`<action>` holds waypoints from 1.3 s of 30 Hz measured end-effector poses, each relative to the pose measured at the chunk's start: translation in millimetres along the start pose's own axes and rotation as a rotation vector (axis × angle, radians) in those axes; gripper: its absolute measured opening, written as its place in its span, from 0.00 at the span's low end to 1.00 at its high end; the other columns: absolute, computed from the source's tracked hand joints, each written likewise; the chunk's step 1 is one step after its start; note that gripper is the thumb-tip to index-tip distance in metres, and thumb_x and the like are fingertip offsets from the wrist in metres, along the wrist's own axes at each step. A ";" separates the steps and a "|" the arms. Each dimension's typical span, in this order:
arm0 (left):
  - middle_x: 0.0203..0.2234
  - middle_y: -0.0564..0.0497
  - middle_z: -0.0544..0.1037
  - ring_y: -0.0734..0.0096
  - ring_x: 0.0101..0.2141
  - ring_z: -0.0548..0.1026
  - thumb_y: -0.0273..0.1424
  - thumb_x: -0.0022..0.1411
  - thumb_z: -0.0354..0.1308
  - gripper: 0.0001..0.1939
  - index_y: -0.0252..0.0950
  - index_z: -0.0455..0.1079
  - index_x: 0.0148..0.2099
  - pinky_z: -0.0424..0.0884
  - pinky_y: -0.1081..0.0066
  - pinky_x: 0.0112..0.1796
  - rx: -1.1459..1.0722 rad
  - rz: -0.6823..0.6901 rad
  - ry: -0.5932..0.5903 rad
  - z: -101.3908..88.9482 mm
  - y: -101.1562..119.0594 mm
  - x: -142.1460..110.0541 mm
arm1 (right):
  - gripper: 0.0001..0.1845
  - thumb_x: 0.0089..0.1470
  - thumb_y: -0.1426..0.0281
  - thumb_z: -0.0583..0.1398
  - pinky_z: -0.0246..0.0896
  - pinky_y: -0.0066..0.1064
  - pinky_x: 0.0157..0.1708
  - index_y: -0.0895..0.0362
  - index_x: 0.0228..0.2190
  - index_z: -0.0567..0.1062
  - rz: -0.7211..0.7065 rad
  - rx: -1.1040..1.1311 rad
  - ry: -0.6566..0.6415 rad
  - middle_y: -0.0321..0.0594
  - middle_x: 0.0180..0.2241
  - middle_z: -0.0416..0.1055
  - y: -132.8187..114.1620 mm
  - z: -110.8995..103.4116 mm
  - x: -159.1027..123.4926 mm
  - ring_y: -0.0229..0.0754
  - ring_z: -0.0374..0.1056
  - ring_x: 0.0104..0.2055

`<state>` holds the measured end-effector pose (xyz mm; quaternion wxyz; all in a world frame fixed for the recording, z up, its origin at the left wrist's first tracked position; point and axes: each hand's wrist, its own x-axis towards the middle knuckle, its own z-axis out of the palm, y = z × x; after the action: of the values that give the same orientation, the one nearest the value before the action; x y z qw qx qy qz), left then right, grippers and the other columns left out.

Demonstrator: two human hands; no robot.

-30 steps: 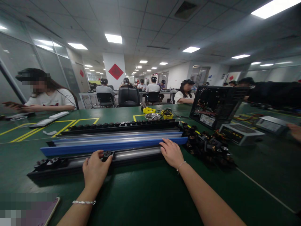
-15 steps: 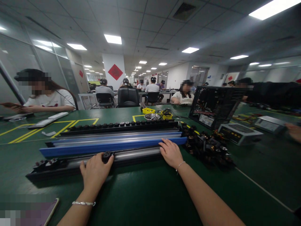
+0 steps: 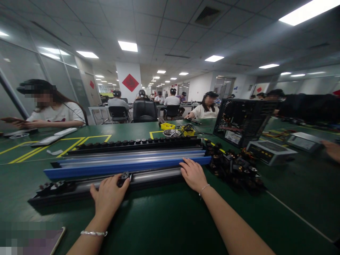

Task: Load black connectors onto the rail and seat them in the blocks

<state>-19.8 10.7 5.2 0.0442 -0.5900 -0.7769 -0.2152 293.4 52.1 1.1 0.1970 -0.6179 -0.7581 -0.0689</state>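
A long black rail with a shiny grey channel lies across the green table in front of me. My left hand is closed on a small black module that sits on this rail, left of its middle. Several more black modules are seated at the rail's left end. At the right end, my right hand grips the rail, its fingers bent over the top; the thumb is hidden. Just behind lies a blue rail, and beyond that a black rail topped with a row of black modules.
A heap of black parts lies right of the rails. Farther right stand an open computer case and a power supply. Yellow trays and a metal dish sit behind. A phone lies front left. Co-workers sit around the table.
My left hand has moved slightly right along the rail with the black module. My right hand has stayed in place. A co-worker across the table now has an arm forward near a dark object.
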 end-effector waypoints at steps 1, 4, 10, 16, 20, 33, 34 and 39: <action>0.45 0.42 0.74 0.50 0.50 0.66 0.48 0.56 0.44 0.25 0.40 0.70 0.46 0.39 0.40 0.53 -0.002 0.003 0.002 0.4 0.1 -0.1 | 0.21 0.58 0.63 0.45 0.44 0.43 0.55 0.49 0.49 0.69 0.001 0.000 -0.002 0.35 0.58 0.57 0.2 0.1 0.1 0.44 0.51 0.59; 0.45 0.43 0.74 0.51 0.50 0.66 0.46 0.56 0.45 0.23 0.40 0.70 0.46 0.38 0.39 0.52 -0.013 0.021 0.016 2.3 0.0 -0.4 | 0.21 0.58 0.63 0.45 0.44 0.43 0.56 0.49 0.49 0.69 0.003 -0.001 -0.004 0.35 0.58 0.57 0.7 0.4 -0.1 0.44 0.50 0.59; 0.44 0.44 0.75 0.55 0.49 0.67 0.45 0.57 0.46 0.22 0.39 0.70 0.46 0.42 0.44 0.54 -0.003 0.070 0.070 7.5 -0.4 -1.7 | 0.22 0.58 0.63 0.45 0.45 0.43 0.55 0.48 0.49 0.68 -0.004 -0.017 -0.003 0.35 0.58 0.57 1.3 0.9 -0.2 0.44 0.51 0.59; 0.44 0.46 0.76 0.59 0.49 0.68 0.43 0.57 0.46 0.21 0.40 0.70 0.46 0.47 0.51 0.55 -0.007 0.133 0.092 8.8 1.7 -4.3 | 0.22 0.58 0.63 0.44 0.46 0.43 0.55 0.48 0.49 0.69 -0.009 -0.022 -0.007 0.36 0.58 0.58 0.5 0.1 0.1 0.44 0.51 0.59; 0.43 0.46 0.76 0.59 0.49 0.68 0.43 0.57 0.46 0.20 0.40 0.70 0.46 0.49 0.53 0.54 -0.014 0.149 0.104 8.7 3.1 -5.3 | 0.22 0.59 0.62 0.44 0.46 0.43 0.55 0.48 0.50 0.68 -0.007 -0.020 -0.008 0.36 0.58 0.58 0.0 -0.9 -0.3 0.44 0.50 0.60; 0.43 0.48 0.76 0.61 0.49 0.67 0.39 0.58 0.48 0.17 0.40 0.70 0.45 0.50 0.56 0.55 -0.127 0.259 0.046 4.7 10.4 -8.9 | 0.22 0.59 0.63 0.44 0.45 0.44 0.55 0.49 0.49 0.69 -0.002 -0.010 -0.022 0.37 0.58 0.57 -1.0 -2.8 -0.3 0.45 0.50 0.60; 0.44 0.47 0.75 0.61 0.49 0.67 0.39 0.58 0.48 0.18 0.39 0.71 0.45 0.51 0.55 0.55 -0.123 0.277 0.043 5.1 10.9 -9.6 | 0.22 0.59 0.63 0.44 0.46 0.44 0.55 0.49 0.50 0.69 -0.003 -0.009 -0.024 0.37 0.58 0.57 -1.0 -2.7 -0.4 0.45 0.50 0.60; 0.43 0.49 0.76 0.60 0.51 0.66 0.38 0.58 0.48 0.16 0.40 0.71 0.45 0.51 0.54 0.55 -0.126 0.400 0.035 7.1 15.2 -14.1 | 0.22 0.59 0.63 0.44 0.43 0.48 0.56 0.49 0.50 0.68 0.001 -0.024 -0.022 0.37 0.58 0.57 -1.2 -3.5 -0.4 0.45 0.50 0.60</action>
<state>0.0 4.0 -1.4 0.0626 -0.7304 -0.6283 -0.2605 293.0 50.2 4.3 0.1814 -0.6211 -0.7591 -0.0710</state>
